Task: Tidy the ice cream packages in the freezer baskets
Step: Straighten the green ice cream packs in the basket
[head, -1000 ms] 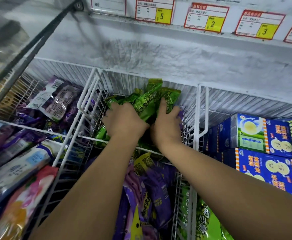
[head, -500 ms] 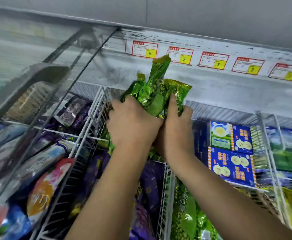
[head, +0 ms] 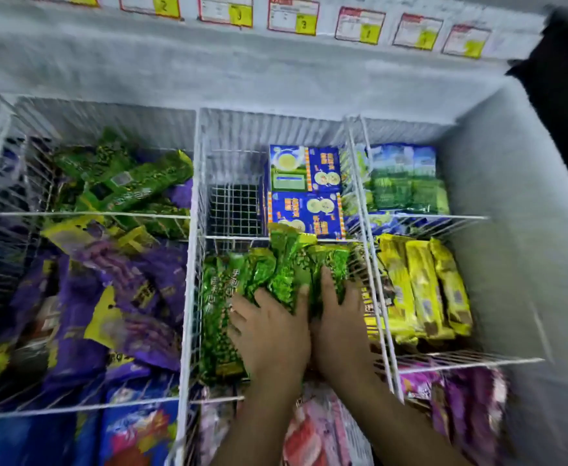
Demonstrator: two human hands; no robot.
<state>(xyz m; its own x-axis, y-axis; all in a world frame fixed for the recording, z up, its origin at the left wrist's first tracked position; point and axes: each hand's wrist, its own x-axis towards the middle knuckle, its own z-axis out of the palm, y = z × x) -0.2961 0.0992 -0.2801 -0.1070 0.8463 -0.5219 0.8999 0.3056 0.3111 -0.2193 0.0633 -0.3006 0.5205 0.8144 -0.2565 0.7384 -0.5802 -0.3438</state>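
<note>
My left hand (head: 271,334) and my right hand (head: 338,326) are side by side, both closed on a bundle of green ice cream packages (head: 292,267). The bundle is low inside the middle white wire basket (head: 193,264), resting on other green packages (head: 220,317) that lie there. More green packages (head: 131,183) sit in the far part of the left basket, above a heap of purple packages (head: 131,297).
Blue boxes (head: 306,191) stand behind the bundle, next to a bare patch of basket floor (head: 234,210). Yellow bars (head: 424,287) and blue-green packs (head: 405,178) fill the right basket. Pink packages (head: 313,435) lie near me. Price tags (head: 292,16) line the frosted back wall.
Both hands carried the green bundle out of the far left basket, lifted it up, then brought it down into the middle basket to the right. The view swung right.
</note>
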